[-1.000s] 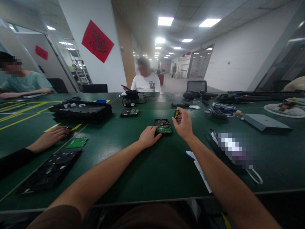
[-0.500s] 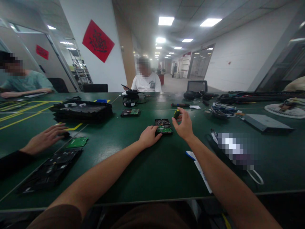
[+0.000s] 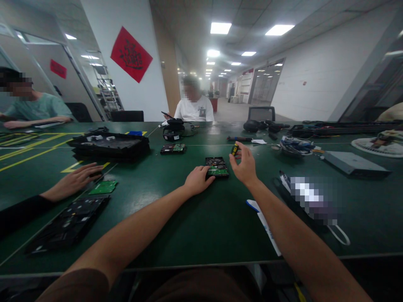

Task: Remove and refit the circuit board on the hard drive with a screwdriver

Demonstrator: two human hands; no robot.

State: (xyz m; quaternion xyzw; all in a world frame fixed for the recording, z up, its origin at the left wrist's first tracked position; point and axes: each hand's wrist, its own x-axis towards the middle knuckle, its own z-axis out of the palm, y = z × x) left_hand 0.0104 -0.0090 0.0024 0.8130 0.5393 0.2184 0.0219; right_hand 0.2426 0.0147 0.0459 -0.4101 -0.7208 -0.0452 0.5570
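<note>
Though in grip [image 3: 246, 167], tool [image 3: 234, 149] markings illegible.

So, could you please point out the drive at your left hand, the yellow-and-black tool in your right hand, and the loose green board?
Drive [image 3: 218, 166]: head view, its upper face.
Yellow-and-black tool [image 3: 234, 149]: head view, its exposed part.
Loose green board [image 3: 103, 187]: head view, its flat face.

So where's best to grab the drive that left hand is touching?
Probably by its left and right edges, from above: the drive lies flat, its green board faces up, and the left hand is at its left edge.
</note>
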